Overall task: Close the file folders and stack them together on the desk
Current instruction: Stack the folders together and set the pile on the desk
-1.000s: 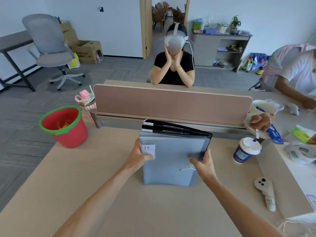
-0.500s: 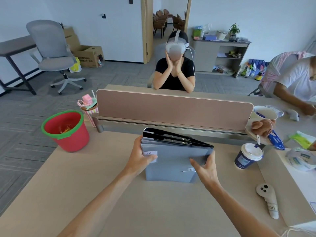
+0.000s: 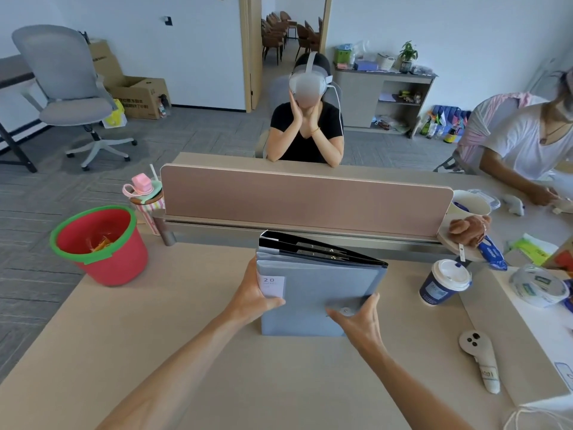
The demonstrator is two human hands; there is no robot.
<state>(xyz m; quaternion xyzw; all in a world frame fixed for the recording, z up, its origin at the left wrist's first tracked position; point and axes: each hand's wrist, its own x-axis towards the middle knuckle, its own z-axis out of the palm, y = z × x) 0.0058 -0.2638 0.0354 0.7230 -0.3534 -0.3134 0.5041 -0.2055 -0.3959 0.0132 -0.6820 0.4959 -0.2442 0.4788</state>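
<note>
A bundle of closed grey-blue file folders [image 3: 319, 287] stands on its lower edge on the beige desk [image 3: 155, 336], tilted away from me, with black spines and metal clips showing along the top. A white label reading 20 sits at its upper left corner. My left hand [image 3: 252, 294] grips the bundle's left edge, thumb on the front cover. My right hand [image 3: 359, 321] holds the lower right of the front cover, fingers spread around the string clasp.
A pink divider panel [image 3: 305, 200] runs behind the folders. A red bucket with a green rim [image 3: 102, 243] stands at the left, a lidded paper cup [image 3: 446, 282] at the right, and a white controller [image 3: 480, 358] nearer me. Two people sit beyond the divider and at the right.
The folder bundle has been raised from a lower slant to nearly upright on its bottom edge. Both hands stayed on its sides, and the view has shifted slightly.
</note>
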